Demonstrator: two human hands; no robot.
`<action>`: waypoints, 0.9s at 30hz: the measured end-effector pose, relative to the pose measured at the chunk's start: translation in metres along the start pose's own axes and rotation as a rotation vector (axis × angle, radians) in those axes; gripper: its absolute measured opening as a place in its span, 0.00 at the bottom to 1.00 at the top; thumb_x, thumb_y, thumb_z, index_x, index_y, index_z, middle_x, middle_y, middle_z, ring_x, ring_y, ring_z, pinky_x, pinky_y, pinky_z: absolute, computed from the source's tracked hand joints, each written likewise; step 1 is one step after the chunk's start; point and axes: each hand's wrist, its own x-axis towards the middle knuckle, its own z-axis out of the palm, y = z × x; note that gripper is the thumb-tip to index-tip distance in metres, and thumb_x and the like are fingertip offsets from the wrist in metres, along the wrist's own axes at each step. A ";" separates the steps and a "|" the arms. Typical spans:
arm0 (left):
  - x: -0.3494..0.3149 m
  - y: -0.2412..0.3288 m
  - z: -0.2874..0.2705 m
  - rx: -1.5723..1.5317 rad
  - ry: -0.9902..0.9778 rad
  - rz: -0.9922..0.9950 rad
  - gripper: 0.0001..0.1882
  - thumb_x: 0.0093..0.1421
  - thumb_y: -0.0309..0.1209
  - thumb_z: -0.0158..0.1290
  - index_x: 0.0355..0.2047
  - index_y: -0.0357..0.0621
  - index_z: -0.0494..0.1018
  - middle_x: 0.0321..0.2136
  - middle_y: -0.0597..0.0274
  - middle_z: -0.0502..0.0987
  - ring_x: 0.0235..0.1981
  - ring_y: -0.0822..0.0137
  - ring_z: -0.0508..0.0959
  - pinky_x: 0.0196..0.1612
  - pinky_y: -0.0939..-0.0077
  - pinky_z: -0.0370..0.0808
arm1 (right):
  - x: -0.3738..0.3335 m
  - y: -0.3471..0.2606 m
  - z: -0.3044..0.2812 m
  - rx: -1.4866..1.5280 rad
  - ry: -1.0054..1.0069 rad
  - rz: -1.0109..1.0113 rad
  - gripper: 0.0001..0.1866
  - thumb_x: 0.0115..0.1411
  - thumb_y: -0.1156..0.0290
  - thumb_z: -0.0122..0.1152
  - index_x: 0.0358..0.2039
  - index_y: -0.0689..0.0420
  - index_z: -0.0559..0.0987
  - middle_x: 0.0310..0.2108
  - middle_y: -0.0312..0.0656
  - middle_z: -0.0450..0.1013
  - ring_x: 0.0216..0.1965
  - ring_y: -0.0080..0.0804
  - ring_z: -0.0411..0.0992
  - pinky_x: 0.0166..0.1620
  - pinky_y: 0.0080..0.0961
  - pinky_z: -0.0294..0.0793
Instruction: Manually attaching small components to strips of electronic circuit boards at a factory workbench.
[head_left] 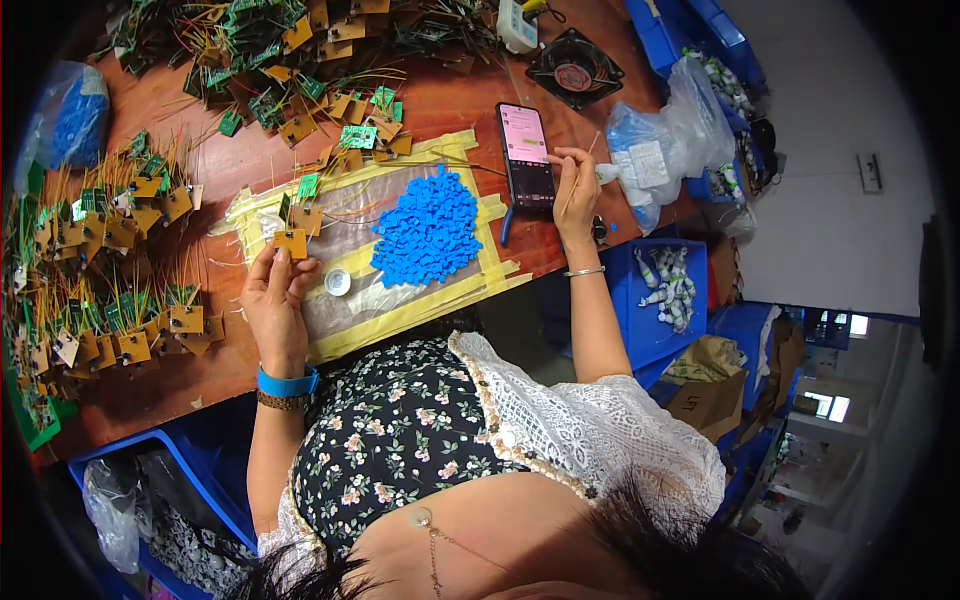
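In my left hand (pixel 275 290), the thumb and fingers pinch the edge of a small brown circuit board (pixel 291 243). Wires link it to a green board (pixel 307 186) lying beyond. My right hand (pixel 577 195) is at the right edge of a lit phone (pixel 526 150), its index finger reaching the screen's side. A thin stick (pixel 597 141) pokes up from the fingers of that hand. Between my hands a pile of small blue plastic pieces (pixel 428 230) lies on a clear mat (pixel 330 318) edged with yellow tape. A small round white cup (pixel 338 283) sits beside my left fingers.
Wired boards (pixel 120 230) crowd the table's left side, with another heap (pixel 290 60) at the back. A black fan (pixel 575 68) and a plastic bag (pixel 650 160) lie at the right. Below, a blue bin (pixel 665 290) holds white parts. A blue pen (pixel 506 226) lies by the phone.
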 end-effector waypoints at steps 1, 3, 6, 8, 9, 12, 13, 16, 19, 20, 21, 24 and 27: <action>0.000 0.000 0.001 0.001 0.001 0.000 0.15 0.66 0.28 0.50 0.50 0.34 0.68 0.34 0.59 0.78 0.33 0.68 0.81 0.36 0.81 0.79 | -0.001 0.003 0.001 0.001 -0.001 0.001 0.10 0.69 0.71 0.42 0.40 0.64 0.72 0.36 0.46 0.76 0.39 0.36 0.79 0.41 0.27 0.74; -0.001 0.002 0.003 0.013 -0.004 0.002 0.14 0.66 0.28 0.49 0.50 0.34 0.69 0.34 0.59 0.78 0.33 0.68 0.81 0.36 0.81 0.79 | -0.003 0.011 0.001 -0.023 -0.012 -0.008 0.09 0.69 0.73 0.44 0.40 0.65 0.71 0.35 0.49 0.75 0.36 0.37 0.78 0.38 0.29 0.73; -0.002 0.002 0.003 0.000 0.000 0.004 0.14 0.67 0.28 0.49 0.50 0.34 0.69 0.34 0.59 0.78 0.33 0.68 0.80 0.36 0.81 0.79 | -0.001 -0.001 -0.004 -0.011 0.056 -0.026 0.09 0.69 0.73 0.44 0.40 0.65 0.71 0.36 0.50 0.76 0.37 0.37 0.78 0.40 0.28 0.74; -0.002 0.002 0.004 -0.001 -0.005 0.000 0.15 0.67 0.28 0.49 0.51 0.34 0.69 0.35 0.59 0.78 0.33 0.68 0.80 0.36 0.81 0.79 | 0.002 -0.019 -0.009 0.000 0.109 -0.050 0.09 0.69 0.73 0.44 0.41 0.65 0.72 0.36 0.49 0.76 0.38 0.37 0.78 0.41 0.28 0.74; -0.002 0.003 0.003 -0.004 -0.011 -0.003 0.15 0.67 0.28 0.49 0.51 0.34 0.68 0.35 0.59 0.78 0.33 0.68 0.80 0.36 0.81 0.79 | 0.003 -0.024 -0.009 0.010 0.163 -0.076 0.09 0.69 0.73 0.44 0.41 0.65 0.72 0.36 0.49 0.77 0.38 0.37 0.78 0.42 0.28 0.74; -0.001 0.002 0.000 -0.026 0.002 -0.001 0.15 0.67 0.28 0.49 0.51 0.35 0.69 0.36 0.60 0.78 0.34 0.68 0.80 0.37 0.79 0.79 | 0.000 -0.035 -0.009 0.023 0.172 -0.082 0.09 0.68 0.74 0.44 0.41 0.66 0.72 0.37 0.48 0.76 0.40 0.35 0.77 0.44 0.26 0.74; -0.003 0.003 0.001 -0.022 0.011 0.003 0.15 0.67 0.28 0.49 0.51 0.35 0.69 0.36 0.60 0.78 0.34 0.68 0.80 0.37 0.79 0.79 | -0.002 -0.042 -0.005 0.037 0.176 -0.072 0.08 0.68 0.75 0.45 0.41 0.65 0.72 0.39 0.47 0.75 0.40 0.33 0.77 0.46 0.25 0.73; -0.006 0.002 0.007 -0.094 0.005 0.053 0.15 0.67 0.28 0.47 0.52 0.36 0.68 0.40 0.58 0.78 0.39 0.66 0.79 0.42 0.73 0.79 | -0.014 -0.075 0.018 0.195 0.094 0.052 0.07 0.67 0.75 0.48 0.39 0.64 0.74 0.36 0.44 0.75 0.37 0.30 0.75 0.46 0.24 0.72; -0.010 0.006 0.013 -0.277 -0.119 0.053 0.14 0.68 0.29 0.46 0.51 0.37 0.66 0.44 0.56 0.76 0.47 0.61 0.77 0.51 0.59 0.78 | -0.029 -0.137 0.053 0.178 -0.079 -0.152 0.04 0.59 0.75 0.61 0.35 0.60 0.78 0.31 0.42 0.76 0.33 0.30 0.75 0.37 0.26 0.72; -0.010 0.008 0.013 -0.331 -0.110 0.003 0.14 0.68 0.29 0.46 0.51 0.37 0.66 0.45 0.55 0.76 0.48 0.60 0.77 0.51 0.56 0.77 | -0.032 -0.154 0.062 0.192 -0.134 -0.239 0.07 0.56 0.76 0.64 0.36 0.60 0.77 0.31 0.42 0.76 0.33 0.32 0.75 0.37 0.26 0.73; -0.008 0.005 0.009 -0.374 -0.154 0.005 0.15 0.68 0.30 0.46 0.52 0.37 0.66 0.48 0.55 0.74 0.51 0.59 0.76 0.51 0.57 0.77 | -0.035 -0.169 0.075 0.210 -0.138 -0.242 0.07 0.56 0.76 0.64 0.36 0.60 0.77 0.31 0.42 0.76 0.33 0.32 0.75 0.37 0.26 0.73; -0.016 0.013 0.005 -0.447 -0.185 0.004 0.15 0.68 0.30 0.45 0.53 0.38 0.64 0.50 0.55 0.73 0.53 0.59 0.74 0.52 0.59 0.78 | -0.039 -0.204 0.102 0.329 -0.253 -0.257 0.11 0.53 0.76 0.67 0.36 0.61 0.76 0.31 0.42 0.76 0.32 0.33 0.76 0.36 0.26 0.74; -0.022 0.019 0.006 -0.499 -0.220 -0.025 0.17 0.68 0.30 0.44 0.56 0.39 0.63 0.51 0.54 0.73 0.53 0.59 0.74 0.51 0.62 0.78 | -0.037 -0.224 0.112 0.481 -0.328 -0.108 0.14 0.51 0.76 0.70 0.37 0.61 0.75 0.31 0.41 0.76 0.31 0.30 0.76 0.35 0.24 0.75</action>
